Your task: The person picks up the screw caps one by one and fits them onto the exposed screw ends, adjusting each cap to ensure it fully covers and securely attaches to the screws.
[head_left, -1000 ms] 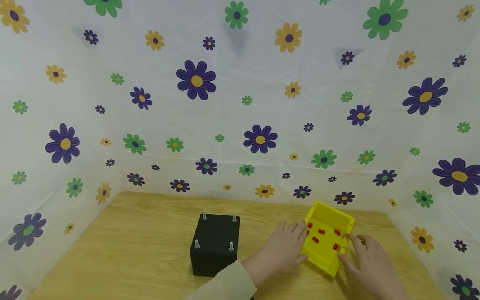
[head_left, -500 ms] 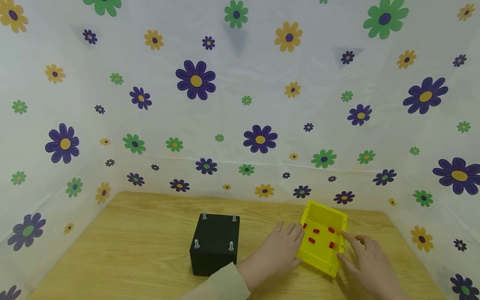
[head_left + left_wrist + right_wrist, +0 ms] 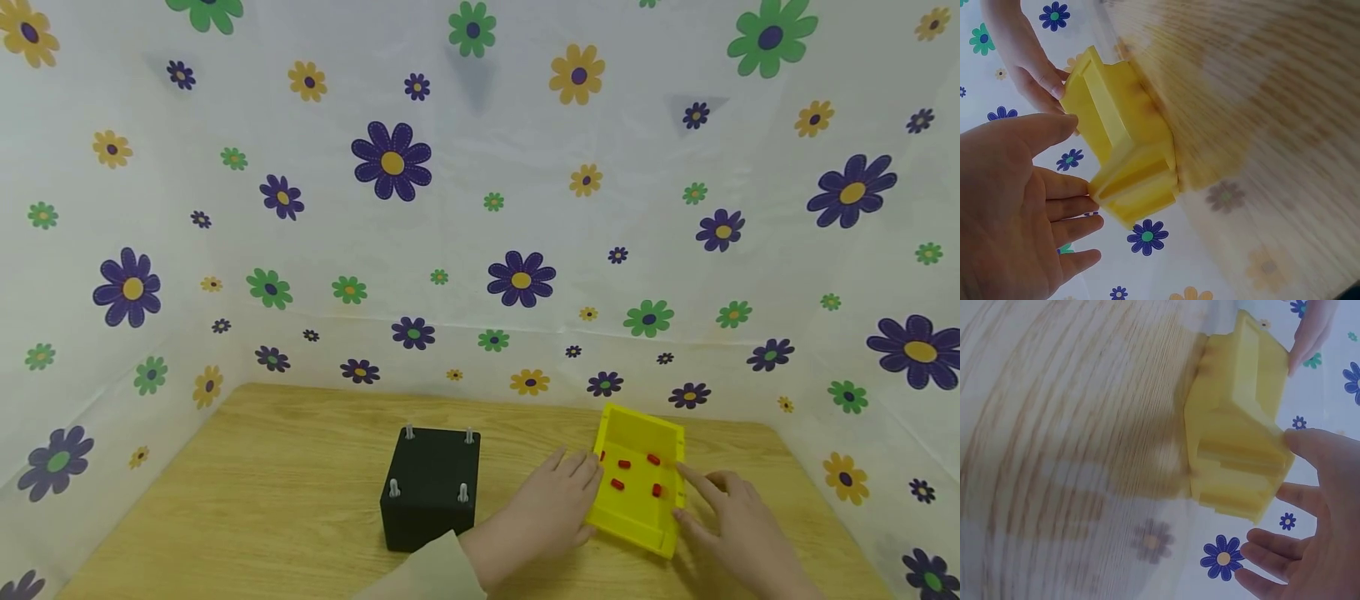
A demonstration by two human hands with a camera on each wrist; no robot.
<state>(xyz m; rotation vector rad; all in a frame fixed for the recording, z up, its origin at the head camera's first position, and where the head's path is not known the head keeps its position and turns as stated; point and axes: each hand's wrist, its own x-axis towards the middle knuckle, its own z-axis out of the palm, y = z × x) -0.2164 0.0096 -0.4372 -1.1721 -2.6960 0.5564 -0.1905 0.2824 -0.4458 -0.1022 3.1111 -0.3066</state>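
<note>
A yellow open-front storage bin [image 3: 639, 510] stands on the wooden table at the right, with several small red cylindrical pieces [image 3: 624, 464] lying inside. Along its left wall rests my left hand [image 3: 551, 500], fingers extended and hiding part of that wall. On the opposite side, the thumb and forefinger of my right hand [image 3: 738, 525] touch the right wall with their tips. The right wrist view shows the bin's stepped outer wall [image 3: 1235, 444] at those fingertips, the other fingers spread away. From the left wrist, the fingertips of the left hand meet the bin's rim [image 3: 1100, 178].
A black box [image 3: 433, 467] stands left of the bin, beside my left forearm, with upright clear pegs [image 3: 462, 493] at its top corners. Behind the wooden table [image 3: 300, 467] hangs a flower-print sheet [image 3: 465, 233], which also covers both sides.
The yellow bin has slid left and turned slightly, carrying the red pieces along. My left hand has shifted left with it; the right hand stays at its wall, nearly in the same place.
</note>
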